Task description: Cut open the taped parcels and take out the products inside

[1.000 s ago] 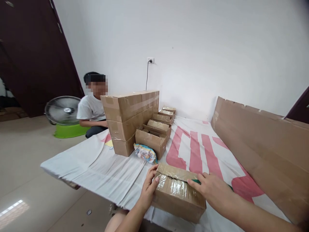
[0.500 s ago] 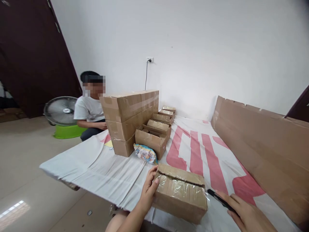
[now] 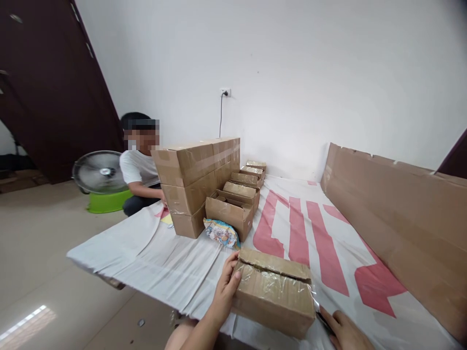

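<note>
A taped cardboard box [image 3: 273, 296] lies at the front edge of the cloth-covered table, its top flaps slightly parted along the seam. My left hand [image 3: 228, 282] grips the box's left end, thumb on top and fingers round the far side. At the box's right end, my right hand [image 3: 343, 330] is closed on a black-handled utility knife [image 3: 323, 321]. Its blade is close against the box's right edge; whether it cuts in I cannot tell. A colourful printed plastic packet [image 3: 222, 233] lies just beyond the box.
Stacked closed boxes [image 3: 195, 184] stand at centre left, beside a row of opened boxes [image 3: 229, 209]. A tall cardboard sheet [image 3: 394, 209] borders the table's right side. Another person [image 3: 140, 170] crouches behind the stack, near a fan [image 3: 100, 171] and a green basin [image 3: 107, 201].
My right hand has moved left and down, bringing the knife's blade to the box's right end. My left hand keeps its grip on the box. The view has shifted slightly.
</note>
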Demonstrator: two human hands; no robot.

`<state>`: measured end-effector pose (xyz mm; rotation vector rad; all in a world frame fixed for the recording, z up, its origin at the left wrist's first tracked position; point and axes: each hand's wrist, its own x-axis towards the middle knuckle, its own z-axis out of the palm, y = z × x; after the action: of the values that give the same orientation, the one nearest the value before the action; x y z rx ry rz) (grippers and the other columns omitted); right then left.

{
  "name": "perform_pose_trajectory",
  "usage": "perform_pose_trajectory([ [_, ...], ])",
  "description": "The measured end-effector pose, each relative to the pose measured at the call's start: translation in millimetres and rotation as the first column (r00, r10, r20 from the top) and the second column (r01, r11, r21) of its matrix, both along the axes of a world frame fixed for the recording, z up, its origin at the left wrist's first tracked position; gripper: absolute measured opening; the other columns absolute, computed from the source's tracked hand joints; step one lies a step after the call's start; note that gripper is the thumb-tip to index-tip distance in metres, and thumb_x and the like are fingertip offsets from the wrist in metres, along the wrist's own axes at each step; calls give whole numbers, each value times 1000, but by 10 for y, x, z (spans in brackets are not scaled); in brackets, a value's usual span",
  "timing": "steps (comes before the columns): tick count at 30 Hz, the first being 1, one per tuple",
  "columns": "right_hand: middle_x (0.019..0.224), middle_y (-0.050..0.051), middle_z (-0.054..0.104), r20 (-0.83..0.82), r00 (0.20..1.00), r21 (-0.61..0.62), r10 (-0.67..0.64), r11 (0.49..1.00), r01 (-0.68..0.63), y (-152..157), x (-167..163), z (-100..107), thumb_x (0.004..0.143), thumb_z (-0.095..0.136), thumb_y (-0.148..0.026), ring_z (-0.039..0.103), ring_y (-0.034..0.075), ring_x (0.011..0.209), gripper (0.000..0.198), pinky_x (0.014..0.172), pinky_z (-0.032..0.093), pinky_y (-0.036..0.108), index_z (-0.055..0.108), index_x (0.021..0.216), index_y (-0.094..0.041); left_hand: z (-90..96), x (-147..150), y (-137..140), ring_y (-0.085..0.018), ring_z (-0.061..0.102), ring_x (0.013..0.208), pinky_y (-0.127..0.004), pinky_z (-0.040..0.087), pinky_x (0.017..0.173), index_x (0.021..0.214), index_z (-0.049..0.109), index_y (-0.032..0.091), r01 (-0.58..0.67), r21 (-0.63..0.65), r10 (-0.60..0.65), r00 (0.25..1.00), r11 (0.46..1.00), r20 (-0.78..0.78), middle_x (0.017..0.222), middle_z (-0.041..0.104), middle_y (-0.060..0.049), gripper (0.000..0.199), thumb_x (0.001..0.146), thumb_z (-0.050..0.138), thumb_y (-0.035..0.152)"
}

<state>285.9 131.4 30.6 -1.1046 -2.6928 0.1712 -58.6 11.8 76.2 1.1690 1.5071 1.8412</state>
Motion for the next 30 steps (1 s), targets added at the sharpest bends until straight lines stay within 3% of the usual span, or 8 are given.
perform_pose_trajectory([
  [5, 113, 9, 65, -250, 967, 146, 59, 989, -23, 22, -146, 74, 89, 52, -26, 64, 25, 104, 33, 86, 56, 40, 60, 121, -27, -22, -3, 1, -32, 33, 137, -47, 24, 114, 110, 64, 21, 5, 15, -5, 1000, 1000, -7, 142, 44, -11, 43, 84, 53, 54],
  [12, 115, 7, 63, -546, 838, 3, 18, 1000, -19, -266, -417, 602, 96, 43, -32, 60, 21, 108, 26, 90, 53, 34, 52, 119, -26, -50, -20, -12, -32, 33, 137, -47, 23, 115, 107, 67, 22, 2, 18, -2, 1000, 1000, -11, 143, 44, -9, 40, 84, 54, 53],
  [18, 107, 5, 65, -633, 773, -11, 33, 999, -52, -306, -526, 689, 93, 47, -35, 63, 20, 100, 21, 83, 54, 29, 56, 111, -27, -67, -29, -11, -32, 33, 137, -49, 22, 115, 109, 66, 21, -18, 1, 18, 1000, 1000, 10, 142, 45, -9, 43, 84, 54, 54],
  [23, 100, 6, 63, -696, 716, 41, -48, 993, 107, -290, -599, 716, 89, 54, -32, 62, 19, 87, 24, 71, 55, 28, 54, 111, -23, -91, -45, 6, -32, 34, 137, -48, 24, 115, 109, 67, 22, -19, 15, 19, 1000, 1000, -10, 143, 45, -9, 42, 85, 53, 53],
  [26, 101, 7, 62, -714, 700, 127, 13, 986, 111, -313, -618, 747, 88, 55, -28, 61, 20, 89, 22, 72, 54, 29, 55, 110, -23, -119, -50, 21, -32, 35, 136, -48, 25, 114, 107, 68, 22, -25, 22, 25, 1000, 999, 2, 142, 46, -9, 42, 84, 54, 53],
  [30, 94, 5, 61, -705, 707, 141, 52, 988, 68, -345, -630, 790, 89, 54, -24, 61, 18, 86, 14, 71, 53, 27, 60, 102, -23, -87, -23, 20, -33, 34, 137, -48, 24, 115, 108, 69, 22, -26, 11, 25, 997, 1000, 76, 144, 45, -9, 42, 83, 56, 53],
])
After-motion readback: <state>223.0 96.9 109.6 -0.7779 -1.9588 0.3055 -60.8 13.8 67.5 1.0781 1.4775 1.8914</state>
